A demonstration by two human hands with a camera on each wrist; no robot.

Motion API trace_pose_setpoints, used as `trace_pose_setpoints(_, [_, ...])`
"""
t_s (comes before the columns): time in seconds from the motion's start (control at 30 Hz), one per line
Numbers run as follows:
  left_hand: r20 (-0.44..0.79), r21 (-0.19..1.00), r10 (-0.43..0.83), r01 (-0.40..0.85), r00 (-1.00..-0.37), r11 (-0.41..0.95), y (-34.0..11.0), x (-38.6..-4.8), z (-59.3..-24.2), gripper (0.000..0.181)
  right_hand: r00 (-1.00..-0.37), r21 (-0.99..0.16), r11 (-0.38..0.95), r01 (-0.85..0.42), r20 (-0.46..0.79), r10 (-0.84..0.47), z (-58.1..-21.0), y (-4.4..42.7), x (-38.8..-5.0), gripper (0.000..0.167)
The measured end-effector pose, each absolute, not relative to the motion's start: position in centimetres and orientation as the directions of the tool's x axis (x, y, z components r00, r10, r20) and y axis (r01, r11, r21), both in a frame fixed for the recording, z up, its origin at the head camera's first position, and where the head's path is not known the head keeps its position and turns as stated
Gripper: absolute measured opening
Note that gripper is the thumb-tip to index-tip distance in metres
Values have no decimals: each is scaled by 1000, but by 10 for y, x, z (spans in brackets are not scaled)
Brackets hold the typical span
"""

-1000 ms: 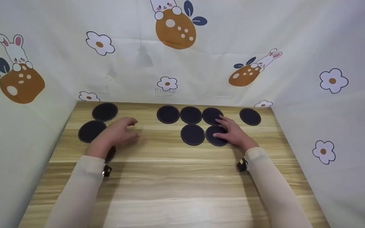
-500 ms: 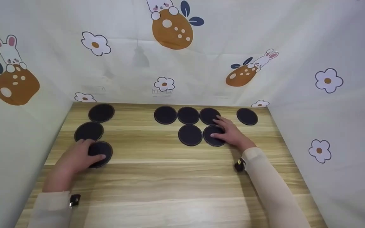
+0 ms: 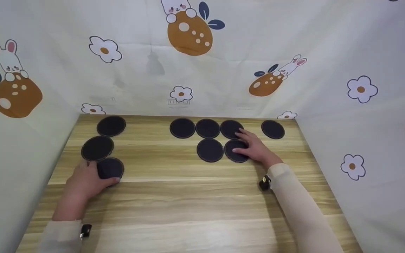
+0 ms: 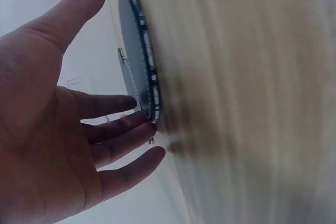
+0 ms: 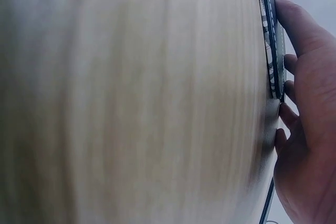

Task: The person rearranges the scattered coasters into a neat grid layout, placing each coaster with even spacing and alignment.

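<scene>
My left hand (image 3: 85,181) is at the nearest of three black round coasters on the left; this nearest coaster (image 3: 111,169) lies between its thumb and fingers. In the left wrist view the thumb stands spread, and the fingertips are at the edge of a thick, stitched coaster (image 4: 137,45). My right hand (image 3: 257,147) rests on the right-hand front coaster (image 3: 235,153) of a group, with its fingers reaching over the coaster (image 3: 230,129) behind. The right wrist view shows its thumb over a coaster edge (image 5: 270,35).
Two more coasters (image 3: 111,125) (image 3: 97,148) lie at the left back. Beside the right hand are further coasters (image 3: 210,150) (image 3: 207,128) (image 3: 182,128). One coaster (image 3: 272,129) lies apart at the back right. Printed cloth (image 3: 135,77) walls surround the wooden table (image 3: 188,203).
My left hand has swung left and nearer to the person, from above the left coasters to the nearest one, uncovering the others. The right hand stays on its coaster.
</scene>
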State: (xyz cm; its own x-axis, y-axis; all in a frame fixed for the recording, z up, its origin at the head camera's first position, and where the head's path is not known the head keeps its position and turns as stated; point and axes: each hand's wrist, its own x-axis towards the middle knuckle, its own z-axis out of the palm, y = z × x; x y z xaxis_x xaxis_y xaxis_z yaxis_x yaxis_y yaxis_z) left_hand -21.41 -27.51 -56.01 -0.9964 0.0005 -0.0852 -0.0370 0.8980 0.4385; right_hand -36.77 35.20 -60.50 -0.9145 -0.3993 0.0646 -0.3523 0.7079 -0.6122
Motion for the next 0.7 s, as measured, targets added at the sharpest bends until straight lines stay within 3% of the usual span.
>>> trace_pose_setpoints(0.2, [-90,402,-24,-58,-996,914,-272,-216,-564,140,-915,-603,713,-358,76,-396,-606,352,-367,81])
trace_pose_setpoints(0.7, [-100,319,-17,-48,-995,947,-264,-220,-564,128,-917,-633,697,-337,52,-396,-605,352,-367,82])
